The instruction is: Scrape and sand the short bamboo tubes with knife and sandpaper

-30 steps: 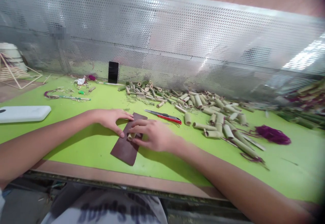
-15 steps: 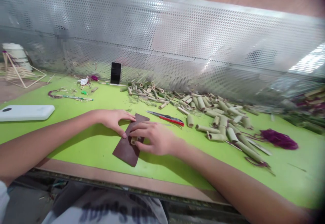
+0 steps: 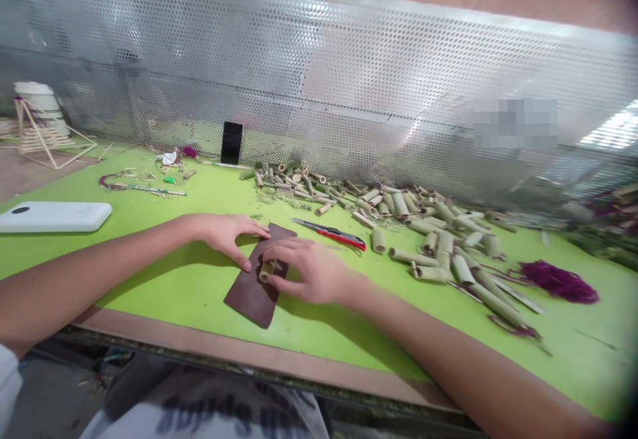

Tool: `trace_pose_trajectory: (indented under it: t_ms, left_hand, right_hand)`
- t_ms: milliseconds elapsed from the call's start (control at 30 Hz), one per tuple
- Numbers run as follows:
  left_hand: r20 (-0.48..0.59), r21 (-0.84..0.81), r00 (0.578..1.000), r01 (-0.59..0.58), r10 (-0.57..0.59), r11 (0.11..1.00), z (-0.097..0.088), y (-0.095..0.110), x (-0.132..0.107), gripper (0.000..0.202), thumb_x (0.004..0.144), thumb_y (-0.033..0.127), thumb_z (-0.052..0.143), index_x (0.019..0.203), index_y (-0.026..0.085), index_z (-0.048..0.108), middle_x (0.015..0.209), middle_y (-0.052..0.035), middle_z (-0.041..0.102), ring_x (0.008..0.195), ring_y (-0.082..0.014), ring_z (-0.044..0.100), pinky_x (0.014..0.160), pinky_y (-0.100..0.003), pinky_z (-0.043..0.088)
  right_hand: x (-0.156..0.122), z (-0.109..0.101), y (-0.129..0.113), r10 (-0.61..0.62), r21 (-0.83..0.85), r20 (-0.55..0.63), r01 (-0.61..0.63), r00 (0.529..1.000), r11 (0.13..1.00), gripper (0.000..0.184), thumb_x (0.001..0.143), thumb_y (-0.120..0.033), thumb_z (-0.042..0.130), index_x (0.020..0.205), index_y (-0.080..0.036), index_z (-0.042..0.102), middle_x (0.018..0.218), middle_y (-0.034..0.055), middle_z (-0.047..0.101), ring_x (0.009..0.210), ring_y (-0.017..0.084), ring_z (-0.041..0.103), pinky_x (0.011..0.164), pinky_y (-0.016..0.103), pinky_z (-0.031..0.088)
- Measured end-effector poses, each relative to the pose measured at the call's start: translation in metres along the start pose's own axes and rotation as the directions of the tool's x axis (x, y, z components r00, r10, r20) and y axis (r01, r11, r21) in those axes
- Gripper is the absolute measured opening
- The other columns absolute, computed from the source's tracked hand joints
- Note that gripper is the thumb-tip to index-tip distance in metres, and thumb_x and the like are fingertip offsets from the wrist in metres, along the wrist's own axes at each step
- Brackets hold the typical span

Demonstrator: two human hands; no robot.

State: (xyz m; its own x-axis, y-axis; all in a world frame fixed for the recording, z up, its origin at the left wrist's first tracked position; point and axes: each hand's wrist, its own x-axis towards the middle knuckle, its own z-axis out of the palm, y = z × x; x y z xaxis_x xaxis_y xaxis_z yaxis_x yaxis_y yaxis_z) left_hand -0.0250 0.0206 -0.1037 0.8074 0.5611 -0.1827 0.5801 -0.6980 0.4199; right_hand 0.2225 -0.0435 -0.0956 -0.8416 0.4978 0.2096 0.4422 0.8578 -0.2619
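Mid-frame, your right fingers [image 3: 286, 253] seemingly grip a pale bamboo tube [image 3: 265, 272], left fingers [image 3: 250, 227] splayed along a rectangular brown sheet [image 3: 252, 303].

The view turns slightly toward nine o'clock. The right hand [image 3: 313, 271] edges toward three o'clock over the brown sheet [image 3: 253, 293], and more of the bamboo tube [image 3: 266, 272] shows in its grip. A pixelated patch [image 3: 516, 123] appears near two o'clock.

green tabletop [image 3: 174, 299] had brown near edge | perforated metal screen [image 3: 349, 74] lined far edge | grey floor [image 3: 44, 392] showed below near-left corner
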Motion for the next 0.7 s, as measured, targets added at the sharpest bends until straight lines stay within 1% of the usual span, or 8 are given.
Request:
trace_pose_trajectory:
  t_ms: [133,200,267,333,433,533,633,700]
  left_hand:
    - [-0.002,0.014,1.000,-0.008,0.008,1.000,-0.001,0.001,-0.001,0.101,0.074,0.072,0.070,0.155,0.022,0.037,0.164,-0.0127,0.028,0.148,-0.0353,0.028,0.120,-0.046,0.024]
    - [-0.006,0.018,1.000,-0.014,0.014,1.000,0.000,0.001,-0.001,0.099,0.075,0.072,0.069,0.155,0.023,0.037,0.164,-0.0122,0.028,0.148,-0.0350,0.028,0.120,-0.045,0.024]
    - [-0.006,0.019,1.000,-0.015,0.015,1.000,0.000,0.000,0.000,0.099,0.075,0.072,0.069,0.155,0.023,0.037,0.164,-0.0118,0.029,0.148,-0.0344,0.028,0.120,-0.044,0.024]
    - [-0.002,0.021,1.000,-0.009,0.009,1.000,0.001,-0.001,0.000,0.099,0.075,0.072,0.069,0.155,0.023,0.037,0.164,-0.0115,0.029,0.149,-0.0334,0.027,0.120,-0.044,0.024]
    - [-0.002,0.027,1.000,-0.003,0.003,1.000,0.001,-0.002,0.001,0.100,0.074,0.072,0.070,0.155,0.023,0.036,0.164,-0.0115,0.028,0.149,-0.0328,0.027,0.120,-0.043,0.024]
    - [-0.003,0.030,1.000,-0.013,0.013,0.999,0.001,-0.002,0.001,0.099,0.075,0.072,0.069,0.155,0.023,0.036,0.163,-0.0114,0.030,0.148,-0.0334,0.029,0.120,-0.043,0.025]
    - [0.003,0.035,1.000,-0.008,0.007,0.999,0.001,-0.002,0.001,0.100,0.075,0.073,0.069,0.156,0.023,0.036,0.164,-0.0113,0.029,0.149,-0.0337,0.027,0.121,-0.043,0.023]
    - [0.006,0.034,1.000,-0.002,0.002,0.999,0.001,-0.001,0.001,0.102,0.075,0.073,0.069,0.156,0.021,0.035,0.164,-0.0121,0.028,0.149,-0.0336,0.027,0.121,-0.043,0.022]
  right_hand:
    - [0.001,-0.007,0.024,0.235,-0.122,-0.076,-0.243,0.969,0.962,0.028,0.099,-0.038,0.052,0.112,-0.023,0.072,0.115,0.0085,0.071,0.099,0.024,0.068,0.087,0.039,0.052]
    - [0.000,-0.007,0.025,0.286,-0.145,-0.103,-0.299,0.953,0.943,0.030,0.099,-0.039,0.051,0.111,-0.023,0.074,0.116,0.0089,0.071,0.098,0.025,0.069,0.087,0.040,0.053]
    - [0.000,-0.004,0.015,0.218,-0.114,-0.084,-0.226,0.972,0.967,0.029,0.098,-0.038,0.053,0.114,-0.025,0.074,0.122,0.0078,0.070,0.103,0.024,0.068,0.091,0.039,0.053]
    - [0.000,0.001,0.000,0.077,-0.049,-0.042,-0.079,0.996,0.996,0.028,0.096,-0.035,0.057,0.118,-0.026,0.073,0.126,0.0062,0.069,0.109,0.023,0.067,0.096,0.037,0.052]
    - [0.001,0.005,-0.009,-0.043,0.003,-0.005,0.043,0.999,0.999,0.029,0.094,-0.032,0.060,0.121,-0.025,0.071,0.127,0.0057,0.069,0.114,0.022,0.065,0.102,0.036,0.049]
    - [0.001,0.000,0.005,0.082,-0.069,-0.015,-0.083,0.997,0.994,0.029,0.096,-0.034,0.056,0.120,-0.025,0.071,0.128,0.0066,0.068,0.112,0.024,0.066,0.097,0.038,0.051]
    - [0.000,-0.006,0.019,0.246,-0.163,-0.042,-0.250,0.968,0.954,0.030,0.098,-0.035,0.053,0.120,-0.024,0.070,0.123,0.0084,0.070,0.102,0.025,0.068,0.088,0.039,0.053]
    - [-0.001,-0.006,0.016,0.252,-0.167,-0.034,-0.254,0.967,0.953,0.031,0.097,-0.034,0.053,0.121,-0.023,0.069,0.123,0.0091,0.069,0.102,0.026,0.068,0.088,0.039,0.052]
